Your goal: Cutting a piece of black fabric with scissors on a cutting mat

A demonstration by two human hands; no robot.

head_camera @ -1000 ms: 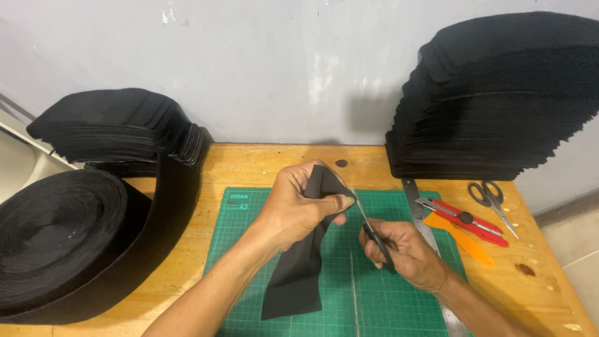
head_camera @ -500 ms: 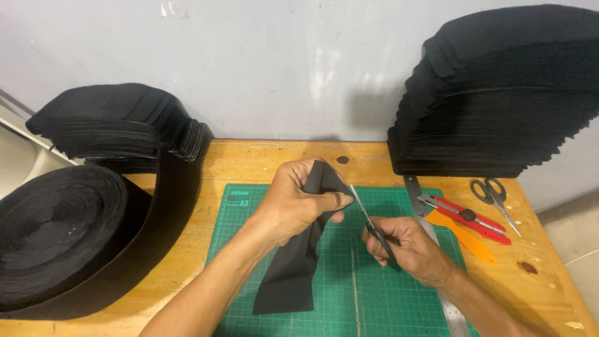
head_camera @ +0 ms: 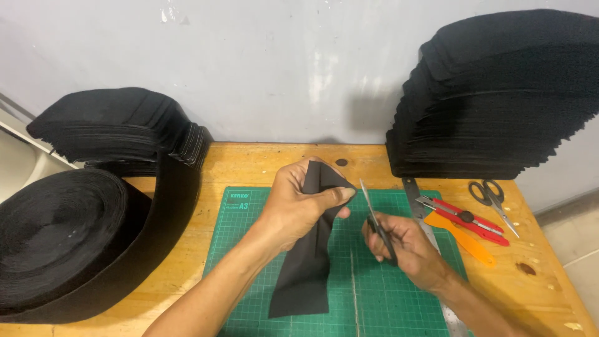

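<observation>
two hands at work over the green cutting mat (head_camera: 399, 299): my left hand (head_camera: 299, 209) has its fingers clenched on the top end of a black fabric strip (head_camera: 306, 268), thumb pressed across the fold, with the rest of the strip hanging down until its lower end lies on the mat. my right hand (head_camera: 405, 246) grips the handles of black scissors (head_camera: 374, 224), blades pointing up, tips just beside the folded edge near my left thumb. the risk i see is that closeness: the blades sit near my thumb, and a slip could nick it. the strip also hangs loose, so if it twists in my grip the cut could run crooked. a steel ruler (head_camera: 421, 212) lies along the mat's right side, with a red utility knife (head_camera: 465, 218), an orange tool (head_camera: 462, 240) and a second pair of scissors (head_camera: 493, 200) on the wooden counter (head_camera: 549, 249) beyond. a tall stack of black pieces (head_camera: 499, 100) stands at the back right, a lower stack (head_camera: 118, 128) at the back left, and a big black roll (head_camera: 68, 237) to my left.
</observation>
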